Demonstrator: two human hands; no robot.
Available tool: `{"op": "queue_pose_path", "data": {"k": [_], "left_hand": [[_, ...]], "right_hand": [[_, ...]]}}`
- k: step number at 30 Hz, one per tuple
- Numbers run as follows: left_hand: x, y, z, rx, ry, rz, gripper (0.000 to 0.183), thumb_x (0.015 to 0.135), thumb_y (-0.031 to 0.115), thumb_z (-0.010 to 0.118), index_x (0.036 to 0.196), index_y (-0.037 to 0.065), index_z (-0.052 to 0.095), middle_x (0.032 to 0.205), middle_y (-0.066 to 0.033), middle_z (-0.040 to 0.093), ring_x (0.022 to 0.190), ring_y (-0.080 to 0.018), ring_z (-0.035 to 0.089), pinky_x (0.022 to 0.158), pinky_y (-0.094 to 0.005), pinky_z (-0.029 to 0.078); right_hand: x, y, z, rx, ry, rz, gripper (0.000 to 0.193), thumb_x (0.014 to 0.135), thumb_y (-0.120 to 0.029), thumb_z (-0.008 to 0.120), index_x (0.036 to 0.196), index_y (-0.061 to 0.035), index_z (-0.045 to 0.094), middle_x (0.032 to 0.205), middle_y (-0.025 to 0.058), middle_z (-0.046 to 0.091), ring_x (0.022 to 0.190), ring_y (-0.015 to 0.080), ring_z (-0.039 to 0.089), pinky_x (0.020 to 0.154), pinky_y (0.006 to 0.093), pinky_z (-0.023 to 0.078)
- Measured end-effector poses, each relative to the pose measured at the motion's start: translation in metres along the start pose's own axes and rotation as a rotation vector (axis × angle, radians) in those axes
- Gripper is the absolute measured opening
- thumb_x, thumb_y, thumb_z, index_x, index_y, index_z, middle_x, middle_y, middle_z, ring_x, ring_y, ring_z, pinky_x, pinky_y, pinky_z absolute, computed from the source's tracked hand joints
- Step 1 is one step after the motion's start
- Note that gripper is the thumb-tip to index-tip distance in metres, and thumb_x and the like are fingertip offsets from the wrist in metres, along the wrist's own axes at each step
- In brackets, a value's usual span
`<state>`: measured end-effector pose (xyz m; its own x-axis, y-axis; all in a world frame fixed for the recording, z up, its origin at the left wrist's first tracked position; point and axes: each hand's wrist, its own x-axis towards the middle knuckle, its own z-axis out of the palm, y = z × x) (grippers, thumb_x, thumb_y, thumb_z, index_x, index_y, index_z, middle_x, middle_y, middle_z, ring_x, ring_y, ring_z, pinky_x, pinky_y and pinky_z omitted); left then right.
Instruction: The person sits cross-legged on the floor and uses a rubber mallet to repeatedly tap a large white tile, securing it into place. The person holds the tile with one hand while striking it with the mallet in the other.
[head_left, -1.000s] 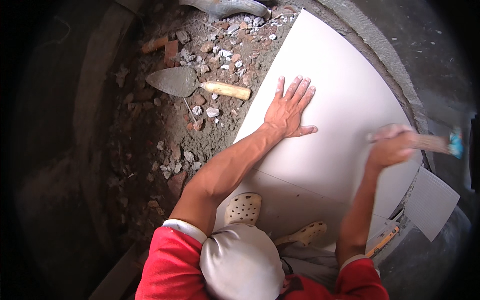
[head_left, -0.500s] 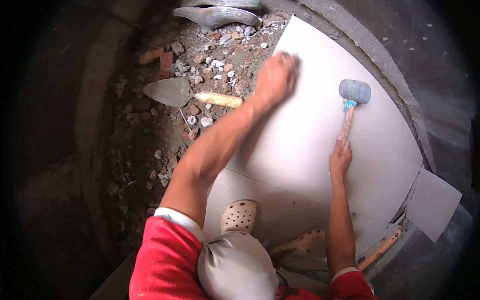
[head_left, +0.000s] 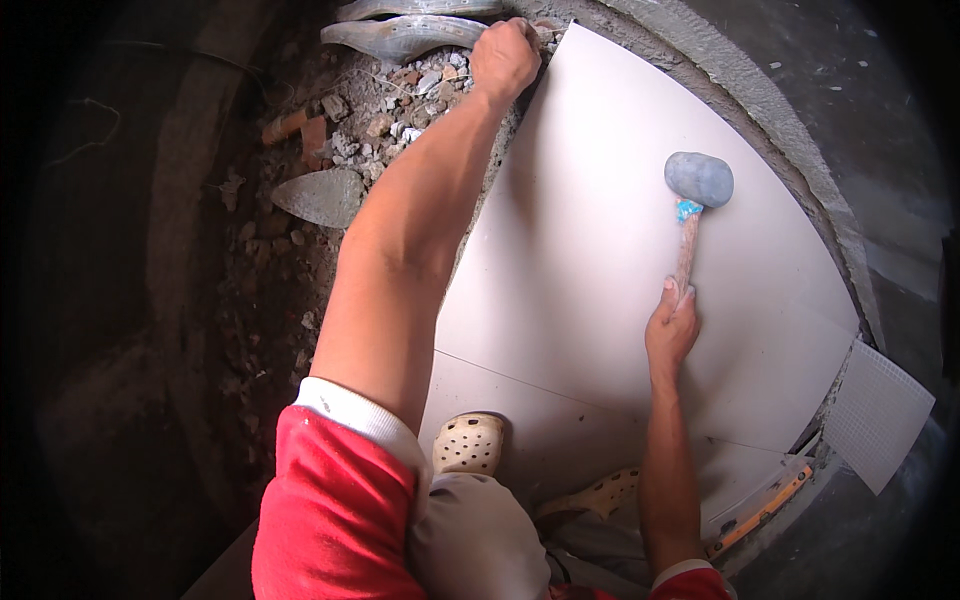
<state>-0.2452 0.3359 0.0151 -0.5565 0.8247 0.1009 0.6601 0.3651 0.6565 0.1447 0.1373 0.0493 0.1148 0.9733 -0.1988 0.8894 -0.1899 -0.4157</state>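
Observation:
My right hand (head_left: 672, 328) is closed round the wooden handle of a rubber mallet (head_left: 699, 179). The mallet's grey head is over a large white floor tile (head_left: 590, 260), with blue material wrapped below the head. My left hand (head_left: 506, 58) is closed at the tile's far left corner, above the rubble; whatever its fingers hold, if anything, is hidden. Left of my forearm lies a trowel (head_left: 320, 198), its blade showing and its handle covered by my arm.
Broken stones and mortar (head_left: 385, 120) border the tile on the left. Grey curved objects (head_left: 400, 36) lie at the far end. A concrete ledge (head_left: 790, 150) runs along the right. A small textured tile piece (head_left: 878, 415) and an orange level (head_left: 760, 513) lie at lower right.
My left hand has moved away from over the tile, farther off and slightly left to its far corner; my forearm now covers the trowel handle. The mallet has shifted slightly left.

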Motion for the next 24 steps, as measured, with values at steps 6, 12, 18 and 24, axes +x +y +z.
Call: {"op": "queue_pose_path", "data": {"k": [6,12,18,24], "left_hand": [[0.008,0.002,-0.012,-0.124,0.008,0.013,0.026,0.097,0.030,0.070,0.115,0.016,0.081,0.104,-0.0211,0.079,0.102,-0.0429,0.075,0.093,-0.0507,0.059],[-0.009,0.014,-0.030,-0.127,-0.087,-0.011,0.029,0.098,0.035,0.069,0.118,0.020,0.082,0.104,-0.0200,0.080,0.100,-0.0411,0.076,0.094,-0.0496,0.059],[-0.009,0.015,-0.023,-0.164,-0.072,0.041,0.026,0.097,0.032,0.068,0.115,0.017,0.081,0.104,-0.0199,0.079,0.101,-0.0401,0.075,0.094,-0.0499,0.059],[0.023,0.005,-0.001,-0.298,0.016,0.140,0.045,0.100,0.040,0.064,0.116,-0.002,0.072,0.106,-0.0331,0.072,0.106,-0.0499,0.069,0.096,-0.0546,0.054]], "right_hand": [[0.001,0.004,0.006,-0.026,0.109,-0.076,0.061,0.111,-0.043,0.054,0.125,0.0168,0.060,0.111,0.0389,0.067,0.106,0.0557,0.064,0.093,0.0543,0.050],[0.000,0.005,0.010,0.026,0.221,-0.194,0.049,0.110,-0.038,0.058,0.102,0.0104,0.066,0.087,0.0353,0.067,0.084,0.0570,0.062,0.075,0.0589,0.048],[0.001,0.008,0.011,0.019,0.244,-0.220,0.049,0.110,-0.037,0.059,0.102,0.0109,0.066,0.088,0.0359,0.067,0.085,0.0573,0.063,0.076,0.0589,0.048],[-0.001,-0.003,0.001,0.002,0.171,-0.165,0.053,0.110,-0.038,0.057,0.112,0.0139,0.064,0.097,0.0376,0.068,0.094,0.0570,0.064,0.083,0.0572,0.050]]}}
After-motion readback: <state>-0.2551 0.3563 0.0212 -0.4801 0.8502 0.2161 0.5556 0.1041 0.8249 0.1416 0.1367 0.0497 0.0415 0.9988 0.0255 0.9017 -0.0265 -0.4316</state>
